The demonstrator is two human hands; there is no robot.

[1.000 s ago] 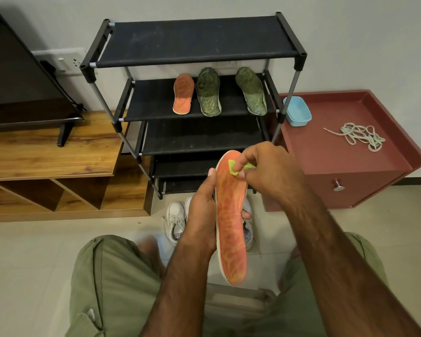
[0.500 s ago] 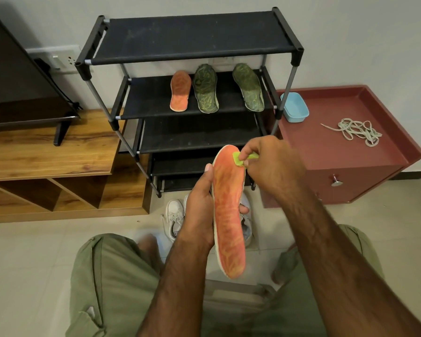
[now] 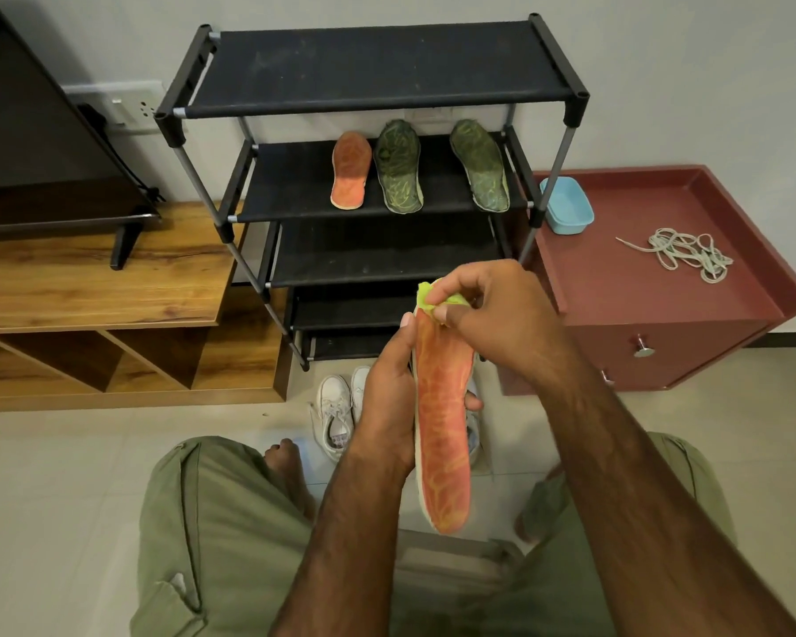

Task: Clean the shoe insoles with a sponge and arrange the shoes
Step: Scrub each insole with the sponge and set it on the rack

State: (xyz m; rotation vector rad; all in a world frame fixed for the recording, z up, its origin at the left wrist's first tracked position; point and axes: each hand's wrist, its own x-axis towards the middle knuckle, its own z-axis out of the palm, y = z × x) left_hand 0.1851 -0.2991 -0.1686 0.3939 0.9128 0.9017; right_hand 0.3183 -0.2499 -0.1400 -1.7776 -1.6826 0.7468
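Note:
My left hand [image 3: 387, 406] grips a long orange insole [image 3: 442, 425] by its middle, held lengthwise in front of me above my knees. My right hand [image 3: 492, 314] pinches a small yellow-green sponge [image 3: 428, 296] and presses it on the insole's far tip. A second orange insole [image 3: 350, 170] and two dark green insoles [image 3: 398, 167] [image 3: 479, 165] lie side by side on the second shelf of the black shoe rack [image 3: 378, 71]. White shoes [image 3: 336, 416] stand on the floor under my hands, partly hidden by them.
A dark red cabinet [image 3: 662, 287] to the right of the rack carries a light blue tub [image 3: 566, 206] and a bundle of pale laces [image 3: 685, 252]. A wooden TV unit [image 3: 93, 287] with a screen stands at the left. Pale floor tiles lie around my legs.
My right hand has slid the sponge up the insole from just below the tip to its very end. The left hand keeps its hold on the insole.

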